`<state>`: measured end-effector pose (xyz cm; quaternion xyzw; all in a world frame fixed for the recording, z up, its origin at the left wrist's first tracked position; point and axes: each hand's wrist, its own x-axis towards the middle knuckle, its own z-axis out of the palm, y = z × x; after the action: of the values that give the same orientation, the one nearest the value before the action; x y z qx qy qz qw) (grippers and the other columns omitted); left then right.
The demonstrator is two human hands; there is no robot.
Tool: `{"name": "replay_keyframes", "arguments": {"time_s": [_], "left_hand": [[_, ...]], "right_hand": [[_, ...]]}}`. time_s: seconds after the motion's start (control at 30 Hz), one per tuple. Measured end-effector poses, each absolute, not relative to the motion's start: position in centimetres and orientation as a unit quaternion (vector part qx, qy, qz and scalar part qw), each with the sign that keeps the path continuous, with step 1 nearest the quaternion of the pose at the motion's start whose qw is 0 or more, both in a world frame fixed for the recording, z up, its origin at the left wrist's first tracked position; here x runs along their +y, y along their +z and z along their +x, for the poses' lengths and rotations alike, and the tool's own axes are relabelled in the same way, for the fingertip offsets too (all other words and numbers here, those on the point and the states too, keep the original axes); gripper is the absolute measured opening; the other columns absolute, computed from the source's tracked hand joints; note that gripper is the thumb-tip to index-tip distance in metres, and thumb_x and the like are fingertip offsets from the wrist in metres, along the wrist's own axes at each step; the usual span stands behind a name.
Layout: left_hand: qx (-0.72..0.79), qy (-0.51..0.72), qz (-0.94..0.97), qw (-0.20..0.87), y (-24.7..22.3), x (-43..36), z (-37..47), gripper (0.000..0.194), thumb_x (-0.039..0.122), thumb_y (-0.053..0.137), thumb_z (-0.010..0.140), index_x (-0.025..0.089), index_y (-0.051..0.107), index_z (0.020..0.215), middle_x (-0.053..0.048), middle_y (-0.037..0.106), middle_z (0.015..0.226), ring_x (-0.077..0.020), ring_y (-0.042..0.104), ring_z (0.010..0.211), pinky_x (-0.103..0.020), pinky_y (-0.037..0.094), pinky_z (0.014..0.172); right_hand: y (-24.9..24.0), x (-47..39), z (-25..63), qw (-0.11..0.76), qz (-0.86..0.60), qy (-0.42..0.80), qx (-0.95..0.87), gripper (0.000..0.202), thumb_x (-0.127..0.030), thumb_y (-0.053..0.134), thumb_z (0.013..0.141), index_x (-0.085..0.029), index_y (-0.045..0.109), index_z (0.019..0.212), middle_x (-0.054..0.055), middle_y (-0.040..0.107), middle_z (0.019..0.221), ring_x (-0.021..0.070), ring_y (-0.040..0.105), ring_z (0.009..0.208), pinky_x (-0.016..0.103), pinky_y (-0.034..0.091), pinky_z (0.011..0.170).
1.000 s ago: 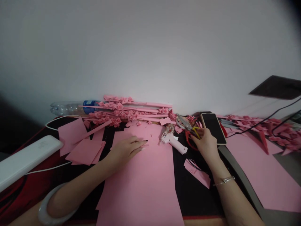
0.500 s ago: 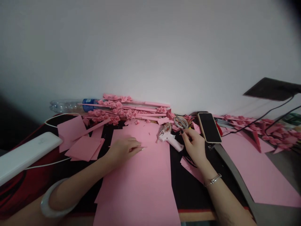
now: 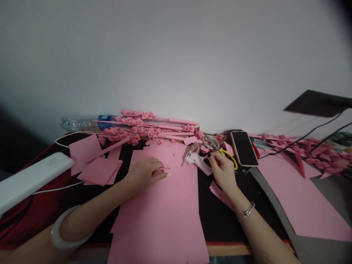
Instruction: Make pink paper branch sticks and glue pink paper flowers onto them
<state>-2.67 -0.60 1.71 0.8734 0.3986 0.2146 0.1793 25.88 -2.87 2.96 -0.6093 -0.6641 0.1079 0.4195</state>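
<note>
My left hand (image 3: 144,174) rests over a stack of pink paper sheets (image 3: 162,220), its thumb and fingers pinched on a small pink paper piece (image 3: 164,169) that is mostly hidden by the fingers. To the right, my right hand (image 3: 224,170) has its fingers curled at the handle of a white hot glue gun (image 3: 196,161), which lies with its nozzle over the sheets' right edge. Just behind that hand are scissors with yellow handles (image 3: 233,160), lying on the table, partly covered by the fingers.
Pink paper flowers on stems (image 3: 137,130) lie along the wall beside a plastic bottle (image 3: 82,123). Square pink papers (image 3: 99,170) and a white power bank (image 3: 35,179) are at left. A phone (image 3: 244,148), more flowers (image 3: 327,156) and a pink sheet (image 3: 299,198) lie at right.
My right hand has moved slightly left, from over the scissors to the glue gun's handle, and the yellow scissor handles have come into view. My left hand stays nearly still with the paper piece.
</note>
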Motion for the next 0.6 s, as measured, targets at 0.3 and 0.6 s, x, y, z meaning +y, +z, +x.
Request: {"name": "replay_keyframes", "arguments": {"time_s": [0.3, 0.6], "left_hand": [[0.399, 0.167, 0.891, 0.138, 1.46, -0.64, -2.63, 0.045, 0.040, 0.037, 0.098, 0.017, 0.054, 0.063, -0.002, 0.055, 0.062, -0.0150, 0.049, 0.060, -0.025, 0.029, 0.056], [0.396, 0.144, 0.895, 0.147, 0.97, -0.48, -2.83, 0.036, 0.029, 0.033, 0.098, 0.016, 0.060, 0.077, -0.006, 0.063, 0.075, -0.0193, 0.055, 0.068, -0.029, 0.038, 0.063]], "right_hand": [[2.57, -2.98, 25.72, 0.421, -0.612, 0.125, -0.657, 0.025, -0.029, 0.049, 0.089, -0.016, 0.066, 0.077, 0.004, 0.064, 0.069, 0.0164, 0.055, 0.060, 0.026, 0.040, 0.052], [2.37, -3.02, 25.08, 0.406, -0.594, 0.139, -0.681, 0.014, -0.022, 0.049, 0.086, -0.018, 0.062, 0.084, 0.006, 0.066, 0.082, 0.0202, 0.061, 0.075, 0.031, 0.048, 0.067]]}}
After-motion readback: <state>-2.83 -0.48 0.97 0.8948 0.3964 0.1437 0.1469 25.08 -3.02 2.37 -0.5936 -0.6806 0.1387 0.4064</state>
